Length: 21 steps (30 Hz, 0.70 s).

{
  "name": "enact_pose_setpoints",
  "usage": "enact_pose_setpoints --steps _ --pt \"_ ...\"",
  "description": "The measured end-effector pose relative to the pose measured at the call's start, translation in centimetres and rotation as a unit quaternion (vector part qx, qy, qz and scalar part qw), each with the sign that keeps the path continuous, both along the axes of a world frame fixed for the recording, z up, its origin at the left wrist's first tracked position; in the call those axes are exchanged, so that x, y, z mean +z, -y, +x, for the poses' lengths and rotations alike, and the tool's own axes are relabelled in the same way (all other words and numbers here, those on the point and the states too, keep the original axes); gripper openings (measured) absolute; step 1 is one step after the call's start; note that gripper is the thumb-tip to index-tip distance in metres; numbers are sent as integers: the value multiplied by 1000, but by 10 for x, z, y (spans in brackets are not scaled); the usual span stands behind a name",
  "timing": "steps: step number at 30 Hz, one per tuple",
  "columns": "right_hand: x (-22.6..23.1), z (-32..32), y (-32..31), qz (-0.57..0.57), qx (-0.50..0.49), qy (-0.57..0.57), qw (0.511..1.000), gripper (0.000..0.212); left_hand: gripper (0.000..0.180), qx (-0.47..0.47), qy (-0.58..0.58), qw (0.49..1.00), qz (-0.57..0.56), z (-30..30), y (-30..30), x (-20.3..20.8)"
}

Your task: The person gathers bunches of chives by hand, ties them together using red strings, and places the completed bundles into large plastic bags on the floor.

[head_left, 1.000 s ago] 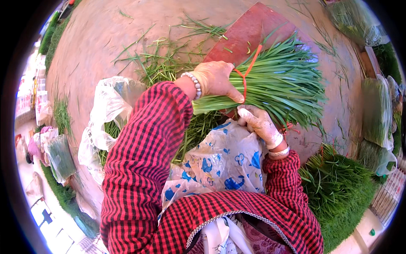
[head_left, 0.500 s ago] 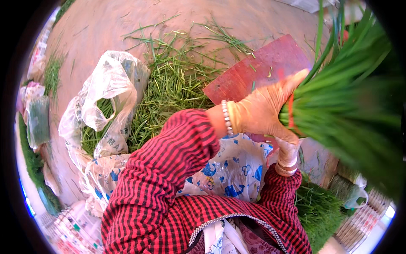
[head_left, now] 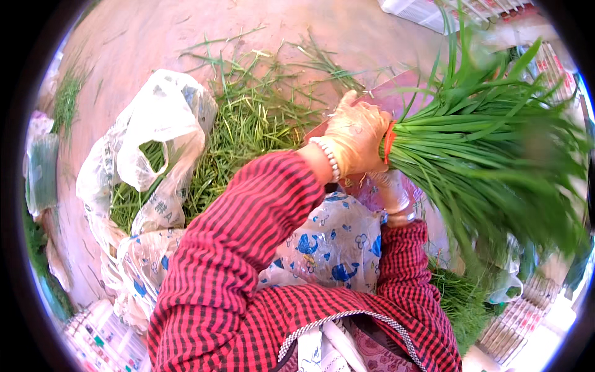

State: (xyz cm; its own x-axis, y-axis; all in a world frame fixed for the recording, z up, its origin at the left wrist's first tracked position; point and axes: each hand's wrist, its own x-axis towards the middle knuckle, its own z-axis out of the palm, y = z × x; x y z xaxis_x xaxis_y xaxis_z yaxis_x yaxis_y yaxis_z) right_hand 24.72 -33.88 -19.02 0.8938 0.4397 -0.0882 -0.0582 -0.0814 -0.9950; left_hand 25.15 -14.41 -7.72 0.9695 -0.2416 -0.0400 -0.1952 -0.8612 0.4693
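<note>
My left hand [head_left: 355, 133], in a thin yellowish glove with a beaded bracelet at the wrist, is closed around the stem end of a large bunch of green chives [head_left: 458, 139]. An orange-red band [head_left: 389, 141] ties the bunch just beside my fingers. The long leaves fan out to the right, some smeared by motion. Below it my right hand [head_left: 389, 189], in a pale glove, is up against the lower side of the left hand; its fingers are hidden. Under both hands lies a reddish board [head_left: 396, 87], partly covered.
Loose cut green stems [head_left: 251, 118] are heaped on the floor beyond my left arm. A white plastic bag [head_left: 164, 118] with greens inside stands left of them. A blue-patterned plastic sheet [head_left: 334, 242] covers my lap. More greens [head_left: 458, 297] lie by my right elbow.
My left hand has moved left with the chive bunch, whose leaves now spread out more to the right. My right hand has shifted left and slightly up with it.
</note>
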Motion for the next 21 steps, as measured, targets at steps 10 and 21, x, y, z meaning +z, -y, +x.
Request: enact_pose_setpoints --steps 10,21 --pt "36 -59 8 31 -78 -44 996 28 65 108 -76 975 180 -24 14 -55" --pt "22 -45 14 89 27 -153 984 34 125 0 -87 959 270 -12 19 -23"
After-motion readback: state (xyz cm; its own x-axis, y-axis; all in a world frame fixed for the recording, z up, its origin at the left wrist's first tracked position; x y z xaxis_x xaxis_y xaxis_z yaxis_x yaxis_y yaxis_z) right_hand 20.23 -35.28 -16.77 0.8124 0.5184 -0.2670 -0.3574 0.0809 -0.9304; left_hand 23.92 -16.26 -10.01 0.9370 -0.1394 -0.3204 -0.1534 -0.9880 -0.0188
